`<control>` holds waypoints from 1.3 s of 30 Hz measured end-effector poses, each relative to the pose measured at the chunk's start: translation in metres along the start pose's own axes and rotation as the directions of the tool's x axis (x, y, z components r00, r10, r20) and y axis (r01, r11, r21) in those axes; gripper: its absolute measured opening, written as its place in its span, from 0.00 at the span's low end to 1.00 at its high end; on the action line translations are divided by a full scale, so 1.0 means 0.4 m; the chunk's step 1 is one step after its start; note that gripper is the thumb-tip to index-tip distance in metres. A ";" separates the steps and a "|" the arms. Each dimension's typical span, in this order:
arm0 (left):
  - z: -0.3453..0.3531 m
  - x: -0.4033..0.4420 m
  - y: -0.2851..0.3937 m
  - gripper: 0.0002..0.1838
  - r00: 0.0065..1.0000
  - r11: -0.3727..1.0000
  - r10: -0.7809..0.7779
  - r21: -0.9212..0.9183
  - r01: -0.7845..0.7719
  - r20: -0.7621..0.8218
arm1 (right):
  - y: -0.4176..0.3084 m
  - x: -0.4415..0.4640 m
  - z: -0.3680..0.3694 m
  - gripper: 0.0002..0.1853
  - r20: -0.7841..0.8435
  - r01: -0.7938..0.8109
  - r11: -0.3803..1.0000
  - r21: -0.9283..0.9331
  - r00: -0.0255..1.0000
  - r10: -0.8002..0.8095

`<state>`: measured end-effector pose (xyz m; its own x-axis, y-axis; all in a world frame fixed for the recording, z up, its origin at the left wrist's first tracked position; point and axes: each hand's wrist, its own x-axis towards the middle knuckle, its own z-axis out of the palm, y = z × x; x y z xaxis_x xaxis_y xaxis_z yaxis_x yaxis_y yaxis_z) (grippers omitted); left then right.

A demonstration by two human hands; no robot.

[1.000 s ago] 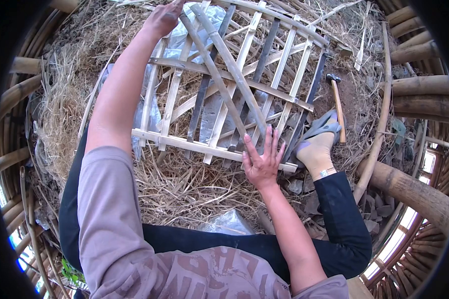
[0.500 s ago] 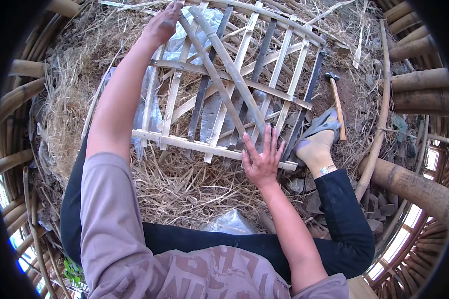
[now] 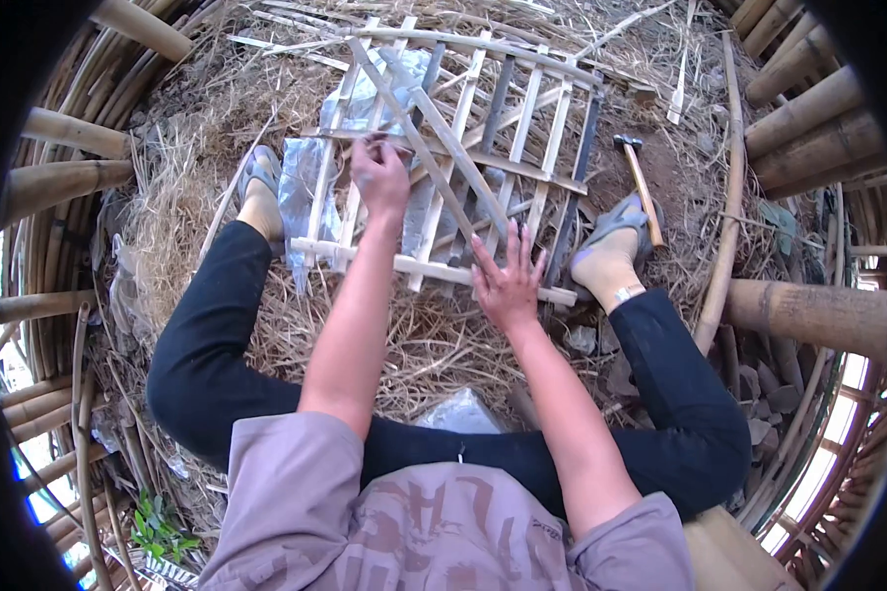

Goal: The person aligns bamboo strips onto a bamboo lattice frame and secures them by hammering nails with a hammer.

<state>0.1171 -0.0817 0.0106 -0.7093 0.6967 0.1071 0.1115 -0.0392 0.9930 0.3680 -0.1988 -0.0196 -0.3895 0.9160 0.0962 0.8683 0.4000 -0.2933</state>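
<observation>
A lattice panel of bamboo slats (image 3: 414, 266) lies on straw in front of me, with pale and dark uprights joined by three crosspieces. Two loose-looking diagonal strips (image 3: 460, 150) cross over it, their lower ends close to my right hand. My right hand (image 3: 511, 286) rests palm down at the panel's lower right, fingers spread over the slats and strip ends. Over the left part of the middle crosspiece (image 3: 483, 158) is my left hand (image 3: 380, 182), its fingers curled and pinched together. Whatever they may hold is hidden or too small to name.
A hammer (image 3: 641, 187) with a wooden handle lies beside my right shoe (image 3: 616, 222). Clear plastic sheeting (image 3: 307, 172) sits under and left of the panel. Another plastic piece (image 3: 460, 409) lies between my legs. Thick bamboo poles (image 3: 808, 315) edge the space.
My left hand has left the panel's top left corner and come down toward its middle crosspiece, fingers now pinched. My right hand keeps its place on the panel. The view has shifted slightly.
</observation>
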 end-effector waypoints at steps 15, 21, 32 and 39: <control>-0.058 -0.297 0.003 0.08 0.824 0.946 -0.270 -0.019 0.322 0.497 | 0.000 0.009 -0.006 0.20 0.033 -0.122 0.981 0.151 0.992 0.118; -0.062 -0.318 0.014 0.15 0.744 0.930 -0.340 0.091 0.355 0.575 | 0.009 0.010 0.008 0.29 -0.040 -0.122 0.959 0.257 0.990 0.136; -0.068 -0.376 0.036 0.10 0.806 0.951 -0.248 0.294 0.096 0.538 | 0.008 0.001 0.017 0.46 -0.104 -0.243 0.955 0.173 0.959 0.263; -0.070 -0.394 0.000 0.11 0.842 0.943 0.114 0.208 -0.258 0.528 | 0.003 -0.001 -0.021 0.57 -0.040 -0.445 0.885 0.133 0.890 0.454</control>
<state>0.2095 -0.2117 -0.0047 -0.2167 0.9601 0.1769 0.4329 -0.0679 0.8989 0.3720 -0.1985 -0.0120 0.0594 0.9982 -0.0097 0.9016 -0.0578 -0.4287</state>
